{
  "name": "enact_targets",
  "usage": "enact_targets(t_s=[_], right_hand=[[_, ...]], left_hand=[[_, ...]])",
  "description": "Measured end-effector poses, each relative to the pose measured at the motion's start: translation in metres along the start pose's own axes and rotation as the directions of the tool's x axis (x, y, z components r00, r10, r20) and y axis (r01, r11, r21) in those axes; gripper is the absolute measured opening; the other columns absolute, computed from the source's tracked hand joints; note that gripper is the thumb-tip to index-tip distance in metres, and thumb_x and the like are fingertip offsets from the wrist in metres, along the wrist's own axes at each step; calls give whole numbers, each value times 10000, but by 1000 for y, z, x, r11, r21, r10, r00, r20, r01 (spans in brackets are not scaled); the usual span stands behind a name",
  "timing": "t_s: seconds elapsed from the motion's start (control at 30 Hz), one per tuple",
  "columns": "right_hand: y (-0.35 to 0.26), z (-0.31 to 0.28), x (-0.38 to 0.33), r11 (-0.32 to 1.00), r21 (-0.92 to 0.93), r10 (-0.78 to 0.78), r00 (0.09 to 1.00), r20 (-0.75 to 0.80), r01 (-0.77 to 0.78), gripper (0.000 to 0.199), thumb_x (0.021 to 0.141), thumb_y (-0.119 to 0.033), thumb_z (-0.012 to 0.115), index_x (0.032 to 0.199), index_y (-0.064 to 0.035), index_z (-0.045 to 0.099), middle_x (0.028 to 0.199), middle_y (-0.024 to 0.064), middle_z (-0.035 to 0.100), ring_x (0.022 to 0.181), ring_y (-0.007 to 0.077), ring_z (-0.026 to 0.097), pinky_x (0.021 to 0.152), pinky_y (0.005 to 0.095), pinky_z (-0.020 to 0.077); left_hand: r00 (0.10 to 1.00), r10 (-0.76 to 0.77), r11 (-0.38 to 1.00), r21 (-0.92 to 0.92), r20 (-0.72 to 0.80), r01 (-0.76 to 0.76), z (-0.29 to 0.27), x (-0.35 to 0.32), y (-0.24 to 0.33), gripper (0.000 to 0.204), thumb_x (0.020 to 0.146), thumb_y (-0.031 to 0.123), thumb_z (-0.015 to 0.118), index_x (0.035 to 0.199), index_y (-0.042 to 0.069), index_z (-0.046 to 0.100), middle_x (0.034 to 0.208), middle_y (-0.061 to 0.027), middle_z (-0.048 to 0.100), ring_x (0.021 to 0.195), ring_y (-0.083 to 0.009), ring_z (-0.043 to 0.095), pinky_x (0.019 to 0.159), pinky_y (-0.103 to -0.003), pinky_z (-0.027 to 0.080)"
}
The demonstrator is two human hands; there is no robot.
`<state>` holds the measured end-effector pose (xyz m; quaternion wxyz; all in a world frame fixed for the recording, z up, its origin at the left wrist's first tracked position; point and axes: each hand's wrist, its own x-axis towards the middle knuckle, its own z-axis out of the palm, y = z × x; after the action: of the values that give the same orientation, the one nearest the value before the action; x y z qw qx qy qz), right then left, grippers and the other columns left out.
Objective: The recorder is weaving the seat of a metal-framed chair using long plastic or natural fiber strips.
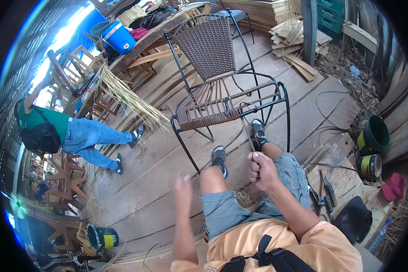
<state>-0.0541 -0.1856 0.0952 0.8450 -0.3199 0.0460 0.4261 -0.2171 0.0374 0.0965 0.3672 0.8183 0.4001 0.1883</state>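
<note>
A black metal chair frame [180, 145] stands before me, its backrest [205, 47] woven in brown strip. Brown strip is wrapped tightly along part of the seat's front [206, 119], and spaced strands run back toward the backrest. My right hand [263, 171] is closed in a fist around a brown weaving strip [248, 135], which stretches up from it to the front rail. My left hand [182, 186] is raised left of my knee, away from the chair; motion smears its fingers.
Another person [54, 131] in a green shirt stands at the left near a long workbench [154, 34]. Long pale fibres [127, 90] hang off the bench. Pliers [321, 192] lie on a board at my right, near a dark green bucket [374, 133]. Another bucket [103, 236] stands lower left.
</note>
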Motion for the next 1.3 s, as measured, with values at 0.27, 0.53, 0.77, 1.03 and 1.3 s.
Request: enact_targets(t_s=[0.27, 0.53, 0.77, 1.03, 1.3], right_hand=[[-5, 14, 1, 998, -50, 44, 999, 20, -43, 142, 908, -236, 415, 874, -113, 475, 511, -73, 226, 403, 62, 199, 373, 234, 160], [-16, 16, 1, 1000, -5, 29, 997, 77, -29, 153, 916, -229, 415, 876, -93, 475, 509, -70, 238, 394, 57, 214, 367, 230, 165], [-12, 26, 1, 999, -33, 29, 995, 95, -26, 171, 917, -234, 425, 876, -81, 488, 498, -59, 257, 391, 61, 219, 363, 236, 169], [9, 4, 4, 991, -101, 91, 995, 29, -88, 176, 911, -242, 439, 871, -81, 497, 513, -59, 276, 404, 61, 237, 371, 231, 195], [0, -18, 28, 916, -386, -143, 988, -65, 108, 242, 920, -270, 430, 967, -51, 525, 549, -52, 322, 441, 56, 302, 395, 232, 252]], left_hand=[[741, 655, 755, -94, 148, -649, 179, 109, 96, 501, 754, 177, 640, 1159, -45, 446, 1094, -269, 535, 1043, -389, 522, 877, -417, 416], [859, 470, 882, -160, 203, -444, 137, 85, 86, 426, 926, 357, 415, 727, 1, 541, 584, -125, 493, 563, -204, 470, 567, -357, 401], [866, 350, 911, 88, 356, -404, 94, 92, 57, 495, 915, 395, 383, 676, -2, 557, 601, -224, 518, 595, -403, 534, 547, -438, 406], [902, 243, 968, -34, 356, -248, 119, 63, 38, 551, 914, 454, 388, 633, 8, 549, 539, -92, 505, 538, -184, 498, 526, -357, 395], [857, 352, 924, 6, 376, -382, 148, 102, 66, 484, 904, 358, 403, 665, -11, 607, 607, -162, 581, 606, -260, 585, 581, -355, 442]])
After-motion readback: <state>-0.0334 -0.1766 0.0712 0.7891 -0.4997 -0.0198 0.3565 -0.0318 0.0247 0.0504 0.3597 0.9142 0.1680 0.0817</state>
